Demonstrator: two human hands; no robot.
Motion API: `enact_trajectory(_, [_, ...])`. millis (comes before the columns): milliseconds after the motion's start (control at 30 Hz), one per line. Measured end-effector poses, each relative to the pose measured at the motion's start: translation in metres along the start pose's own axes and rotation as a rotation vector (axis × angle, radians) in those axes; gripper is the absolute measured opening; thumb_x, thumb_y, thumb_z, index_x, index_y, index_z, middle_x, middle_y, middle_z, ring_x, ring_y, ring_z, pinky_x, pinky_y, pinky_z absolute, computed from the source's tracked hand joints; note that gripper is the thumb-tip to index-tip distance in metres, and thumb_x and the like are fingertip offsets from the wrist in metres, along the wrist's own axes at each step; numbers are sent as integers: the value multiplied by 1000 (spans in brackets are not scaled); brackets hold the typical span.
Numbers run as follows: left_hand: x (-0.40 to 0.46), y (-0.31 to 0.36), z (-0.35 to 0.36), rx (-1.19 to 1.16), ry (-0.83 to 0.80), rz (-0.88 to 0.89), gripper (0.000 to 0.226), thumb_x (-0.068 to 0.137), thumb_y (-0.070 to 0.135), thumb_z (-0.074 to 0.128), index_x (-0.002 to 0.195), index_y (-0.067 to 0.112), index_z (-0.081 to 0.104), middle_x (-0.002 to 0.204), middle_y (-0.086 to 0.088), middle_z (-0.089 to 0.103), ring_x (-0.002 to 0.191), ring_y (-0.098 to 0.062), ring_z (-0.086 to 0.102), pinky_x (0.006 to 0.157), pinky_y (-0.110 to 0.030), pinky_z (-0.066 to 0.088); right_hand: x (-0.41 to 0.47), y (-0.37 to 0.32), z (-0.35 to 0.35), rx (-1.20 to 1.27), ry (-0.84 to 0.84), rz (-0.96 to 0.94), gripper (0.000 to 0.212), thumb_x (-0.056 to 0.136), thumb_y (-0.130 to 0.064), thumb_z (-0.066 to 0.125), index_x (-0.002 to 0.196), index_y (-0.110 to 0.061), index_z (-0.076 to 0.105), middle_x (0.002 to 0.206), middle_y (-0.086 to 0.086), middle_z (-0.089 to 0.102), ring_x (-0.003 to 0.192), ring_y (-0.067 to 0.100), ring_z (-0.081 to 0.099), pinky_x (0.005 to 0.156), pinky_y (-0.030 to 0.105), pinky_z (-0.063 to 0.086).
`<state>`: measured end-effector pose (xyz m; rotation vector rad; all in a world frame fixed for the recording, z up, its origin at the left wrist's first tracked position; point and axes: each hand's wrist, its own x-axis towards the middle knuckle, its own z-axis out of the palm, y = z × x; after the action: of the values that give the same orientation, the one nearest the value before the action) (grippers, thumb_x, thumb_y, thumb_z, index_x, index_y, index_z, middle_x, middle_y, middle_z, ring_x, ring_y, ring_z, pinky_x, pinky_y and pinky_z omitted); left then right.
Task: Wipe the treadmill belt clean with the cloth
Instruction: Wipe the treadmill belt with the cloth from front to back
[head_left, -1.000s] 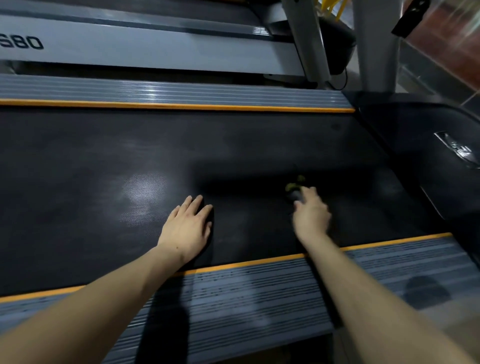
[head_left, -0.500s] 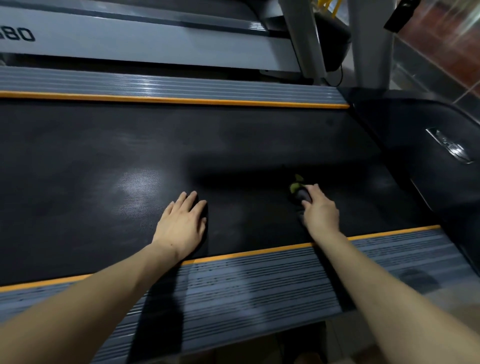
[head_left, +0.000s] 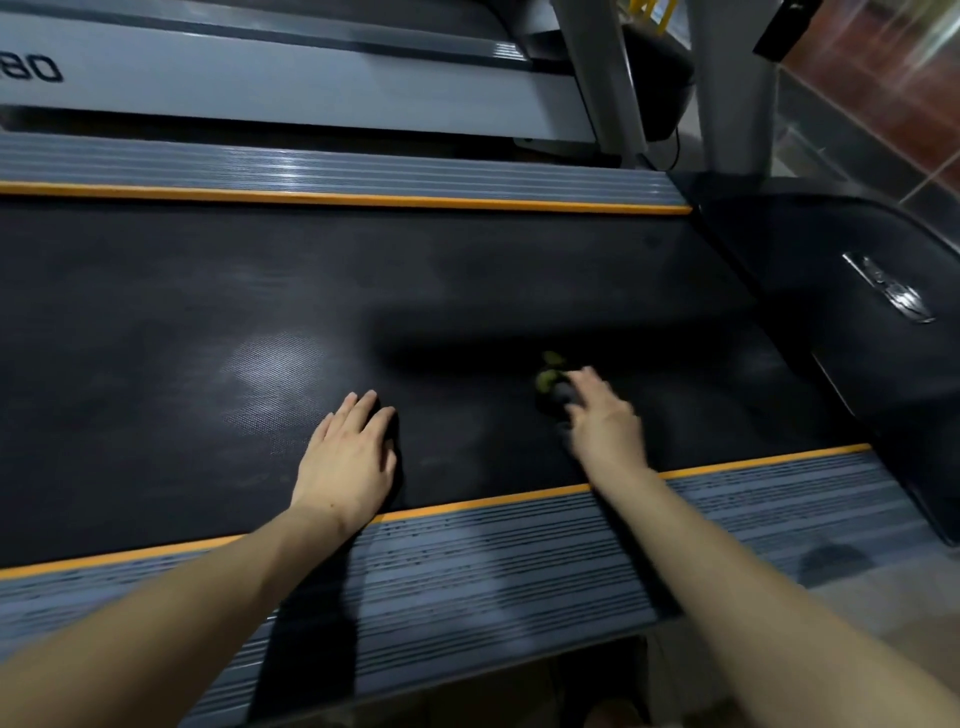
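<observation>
In the head view we see our left hand (head_left: 349, 457) lying flat on the black treadmill belt (head_left: 156, 322), palm down, fingers straight and close together, holding nothing. Just beyond its fingertips and a little to the left, a pale patch of light glints on the belt's textured surface.

Our right hand (head_left: 605, 423) sits well to the right of the left one, also on the belt, and is blurred. It presses down on a dark cloth (head_left: 551, 382) with yellow-green showing at its far edge; the cloth pokes out ahead of the fingers, mostly covered by the hand. We cannot tell whether the fingers curl round the cloth or lie straight over it.

Behind both wrists, nearer to us, runs an orange stripe (head_left: 483, 503) edging the belt, then the grey ribbed side rail (head_left: 519, 571) that both forearms cross. To the right of the right hand rises the dark motor cover (head_left: 831, 291).
</observation>
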<state>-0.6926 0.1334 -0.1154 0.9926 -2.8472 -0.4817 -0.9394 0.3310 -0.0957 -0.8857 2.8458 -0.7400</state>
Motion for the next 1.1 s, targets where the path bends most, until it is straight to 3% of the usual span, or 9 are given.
enact_trajectory(133, [1, 2, 3, 4, 11, -1, 47, 97, 29, 47, 143, 21, 49, 161, -5, 34, 152, -25, 22, 123, -41, 22, 7, 9, -9, -41, 61, 222, 43, 96, -15, 58, 139, -20, 55, 154, 4, 43, 132, 30, 50, 106, 41, 43])
enact_trajectory(267, [4, 2, 2, 15, 2, -15, 45, 95, 30, 48, 139, 22, 52, 159, -4, 37, 151, -25, 25, 121, -42, 25, -31, -60, 45, 28, 34, 91, 46, 94, -13, 61, 140, -17, 56, 152, 4, 46, 133, 25, 50, 107, 35, 40])
enact_trajectory(367, [3, 2, 1, 19, -6, -36, 47, 94, 29, 50, 141, 22, 50, 160, -3, 35, 152, -24, 24, 121, -41, 24, -56, -109, 70, 82, -125, -77, 49, 98, -15, 56, 145, -25, 48, 158, -3, 36, 145, 19, 33, 113, 36, 34])
enact_trajectory(467, [1, 3, 0, 18, 0, -39, 48, 93, 28, 51, 140, 21, 51, 159, -4, 37, 151, -25, 25, 121, -42, 24, -49, -93, 53, 71, -172, -230, 50, 95, -13, 59, 141, -29, 51, 156, -6, 40, 143, 17, 37, 113, 38, 37])
enact_trajectory(600, [-2, 3, -3, -12, 15, -16, 44, 94, 23, 51, 137, 20, 54, 158, -5, 39, 150, -26, 27, 121, -42, 25, -21, -35, 20, 33, -50, -29, 47, 94, -11, 60, 139, -24, 56, 153, -2, 44, 139, 18, 44, 111, 34, 39])
enact_trajectory(733, [-3, 2, -7, -27, 20, -31, 44, 94, 23, 50, 139, 21, 53, 158, -4, 39, 151, -24, 26, 121, -39, 25, -24, -46, 21, 14, -22, 87, 44, 98, -16, 57, 141, -24, 53, 156, -3, 40, 140, 19, 42, 109, 36, 38])
enact_trajectory(867, [-5, -8, -13, 15, 19, -102, 48, 94, 29, 48, 141, 23, 49, 157, -2, 41, 149, -22, 29, 118, -39, 29, -56, -114, 53, 112, -133, -88, 44, 94, -18, 62, 137, -24, 58, 152, -4, 46, 136, 19, 47, 108, 32, 38])
enact_trajectory(967, [-14, -22, -19, 89, 36, -123, 43, 91, 32, 46, 133, 26, 54, 149, 1, 49, 144, -21, 37, 112, -40, 35, -83, -153, 74, 130, -231, -255, 44, 97, -17, 57, 139, -28, 54, 155, -8, 41, 142, 17, 37, 110, 32, 34])
enact_trajectory(1100, [-28, -27, -22, 64, 74, -231, 40, 93, 27, 44, 130, 23, 56, 150, 0, 48, 143, -23, 37, 112, -43, 34, -85, -147, 75, 199, -234, -215, 46, 99, -15, 55, 142, -30, 52, 157, -12, 38, 146, 12, 30, 117, 33, 31])
